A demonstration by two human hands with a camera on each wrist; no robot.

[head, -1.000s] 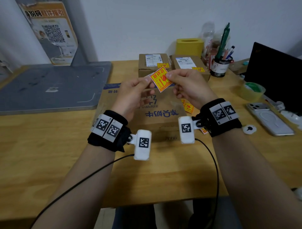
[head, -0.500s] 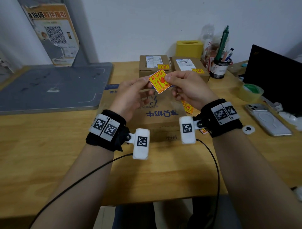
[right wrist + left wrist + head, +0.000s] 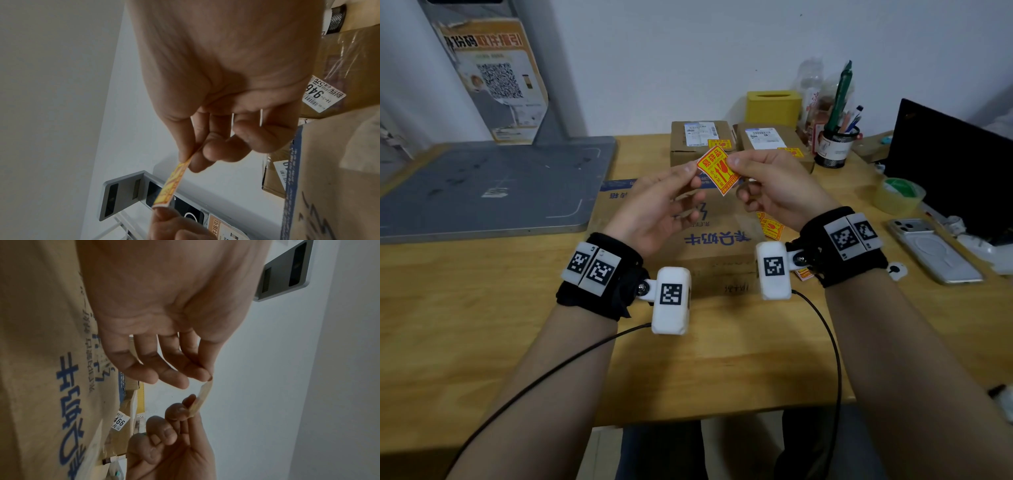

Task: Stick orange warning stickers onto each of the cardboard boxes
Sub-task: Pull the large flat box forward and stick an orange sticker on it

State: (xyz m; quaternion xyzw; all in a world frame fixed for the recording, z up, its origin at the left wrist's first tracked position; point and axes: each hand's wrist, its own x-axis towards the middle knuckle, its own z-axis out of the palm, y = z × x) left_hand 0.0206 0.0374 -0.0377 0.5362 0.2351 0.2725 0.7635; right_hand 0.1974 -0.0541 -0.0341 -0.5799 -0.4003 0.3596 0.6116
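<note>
Above the bench, head view: left hand [image 3: 654,209] and right hand [image 3: 774,185] each pinch one edge of an orange warning sticker [image 3: 717,170], held in the air over the large flattened carton [image 3: 709,236].
Boxes: two small cardboard boxes [image 3: 700,140] stand side by side at the bench's far edge, each apparently already bearing an orange label; spare stickers [image 3: 772,228] lie on the carton near the right wrist.
Left wrist view: thumb and forefinger of the left hand [image 3: 164,337] are pressed together on the sticker's [image 3: 202,400] upper end; its other fingers [image 3: 144,371] hang loosely curled and apart.
Right wrist view: the right hand [image 3: 226,97] nips the sticker [image 3: 174,180] edge-on between thumb and forefinger, with the remaining fingers curled.
Step in hand: probably peeling the backing.
Doing it well: work one corner loose, keep fingertips off the adhesive, hold the sticker taut, then lay it flat on bare cardboard and smooth outward.
</note>
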